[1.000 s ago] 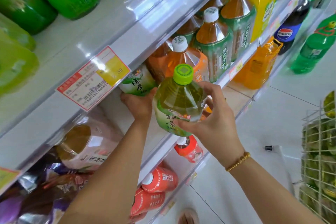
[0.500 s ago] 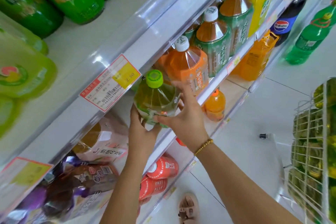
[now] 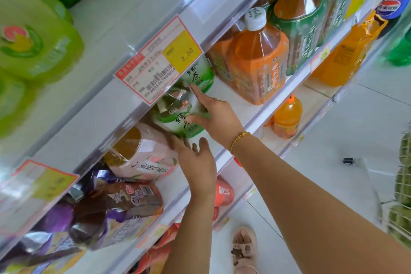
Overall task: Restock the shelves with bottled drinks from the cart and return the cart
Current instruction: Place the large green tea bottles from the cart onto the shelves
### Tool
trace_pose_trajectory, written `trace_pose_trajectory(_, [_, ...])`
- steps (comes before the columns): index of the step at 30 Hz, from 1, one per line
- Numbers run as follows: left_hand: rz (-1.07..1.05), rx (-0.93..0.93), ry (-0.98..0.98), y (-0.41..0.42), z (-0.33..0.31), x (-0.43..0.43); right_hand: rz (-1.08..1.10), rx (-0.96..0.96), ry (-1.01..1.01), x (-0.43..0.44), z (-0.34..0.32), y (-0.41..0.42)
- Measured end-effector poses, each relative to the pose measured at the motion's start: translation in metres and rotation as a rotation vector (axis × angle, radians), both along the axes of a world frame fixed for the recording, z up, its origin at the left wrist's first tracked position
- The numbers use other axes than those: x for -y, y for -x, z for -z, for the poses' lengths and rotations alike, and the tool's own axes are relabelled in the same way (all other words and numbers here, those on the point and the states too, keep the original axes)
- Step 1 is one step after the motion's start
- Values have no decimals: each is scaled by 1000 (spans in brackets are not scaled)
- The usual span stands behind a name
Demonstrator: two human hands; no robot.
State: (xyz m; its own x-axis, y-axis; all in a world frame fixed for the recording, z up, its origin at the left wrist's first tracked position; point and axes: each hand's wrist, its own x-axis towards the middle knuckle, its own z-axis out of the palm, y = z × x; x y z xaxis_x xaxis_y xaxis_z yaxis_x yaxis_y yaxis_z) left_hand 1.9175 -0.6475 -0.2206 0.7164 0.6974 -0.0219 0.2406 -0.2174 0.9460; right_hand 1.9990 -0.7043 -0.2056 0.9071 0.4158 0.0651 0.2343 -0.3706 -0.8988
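A green tea bottle (image 3: 175, 113) with a green-and-white label stands on the middle shelf (image 3: 235, 104), tucked under the price tag rail. My right hand (image 3: 215, 115) presses against its right side, index finger straight along the bottle and thumb across the label. Just below the bottle's base, my left hand (image 3: 195, 162) hovers with its fingers spread, holding nothing. A second green tea bottle (image 3: 200, 73) stands behind the first. The wire cart (image 3: 402, 187), holding more green bottles, shows at the right edge.
Orange tea bottles (image 3: 260, 62) and green-labelled tea bottles (image 3: 307, 29) stand to the right on the same shelf. A pink-labelled bottle (image 3: 142, 158) and purple bottles (image 3: 106, 209) lie left. Red bottles (image 3: 224, 191) fill the shelf below. A price tag (image 3: 160, 58) hangs above.
The bottle went from being held in both hands in front of the shelf to standing deep on it. My left hand let go and dropped back; my right hand's grip opened against the bottle.
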Motion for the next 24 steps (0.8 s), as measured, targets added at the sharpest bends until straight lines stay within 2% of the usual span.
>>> trace_pose_trajectory(4, [98,-83,-74,10,8,0,-143,62,129,-20,1,-19])
trace_pose_trajectory(7, [175,-162,-344,6,11,-4,-173,152,363,-10,11,-37])
trace_pose_trajectory(10, [197,-313,-428,-9,12,-9,-145,212,628,30,26,-35])
trace_pose_trajectory(15, [134,-431,-546,-37,23,-18,-190,354,615,66,31,-20])
trace_pose_trajectory(20, [29,-532,-605,-68,19,-42,-201,270,639,64,26,-22])
trace_pose_trajectory(24, [4,-540,-562,-84,12,-48,-208,241,631,63,28,-23])
